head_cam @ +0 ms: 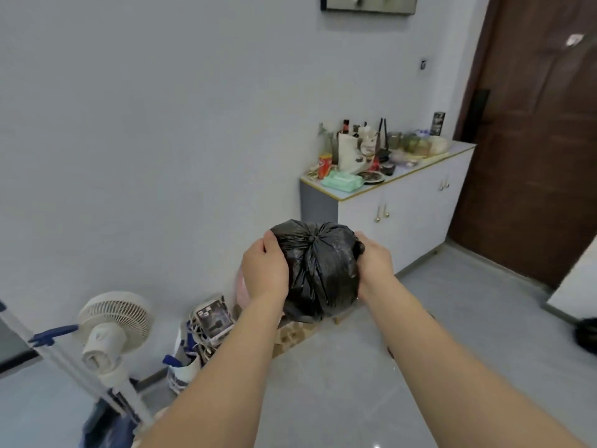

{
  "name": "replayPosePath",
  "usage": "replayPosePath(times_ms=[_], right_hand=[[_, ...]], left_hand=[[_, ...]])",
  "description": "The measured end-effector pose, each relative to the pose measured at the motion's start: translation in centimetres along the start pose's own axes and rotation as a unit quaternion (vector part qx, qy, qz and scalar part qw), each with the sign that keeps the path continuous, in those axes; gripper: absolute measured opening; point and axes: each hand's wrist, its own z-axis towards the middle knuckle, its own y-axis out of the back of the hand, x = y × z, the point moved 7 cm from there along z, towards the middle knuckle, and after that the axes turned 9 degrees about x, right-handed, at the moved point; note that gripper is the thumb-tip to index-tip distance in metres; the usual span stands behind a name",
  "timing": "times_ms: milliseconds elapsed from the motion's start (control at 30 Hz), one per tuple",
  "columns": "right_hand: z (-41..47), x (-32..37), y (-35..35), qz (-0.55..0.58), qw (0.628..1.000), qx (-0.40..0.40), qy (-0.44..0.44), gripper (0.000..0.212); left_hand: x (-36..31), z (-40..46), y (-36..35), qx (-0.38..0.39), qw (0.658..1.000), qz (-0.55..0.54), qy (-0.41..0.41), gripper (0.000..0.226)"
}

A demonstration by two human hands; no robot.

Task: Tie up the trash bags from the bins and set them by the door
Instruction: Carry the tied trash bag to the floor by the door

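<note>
The room is bright, with soft, even light all over. The wall [145, 124] looks pale and flat, with no dark shadows on it. A small white spot of glare shines on the floor [355, 367] near the bottom edge. The black bag [316, 270] has little shiny wrinkles. The picture is a bit soft and fuzzy. Straight lines bend near the edges, like the door [533, 140] leaning over. The fan [113, 324] and the left corner look blurry.

black trash bag [318, 270], knotted shut, held aloft.
</note>
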Motion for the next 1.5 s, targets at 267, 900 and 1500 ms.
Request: replayPosePath(times_ms=[267, 900, 1500], right_hand=[[5.5, 6.1, 13.9, 0.037, 0.995, -0.084, 0.043, 0.029], [23.3, 20.3, 39.3, -0.027, 0.967, -0.232, 0.097, 0.044], [39.9, 36.1, 72.1, 0.061, 0.957, -0.275, 0.065, 0.032]], left_hand=[[-3.5, -0.2, -17.7, 0.095, 0.995, -0.010, -0.040, 0.047], [-8.4, 4.9, -58.8, 0.258, 0.966, -0.006, -0.020, 0.052], [-17.9, -1.8, -98.4, 0.325, 0.945, 0.029, -0.026, 0.050]])
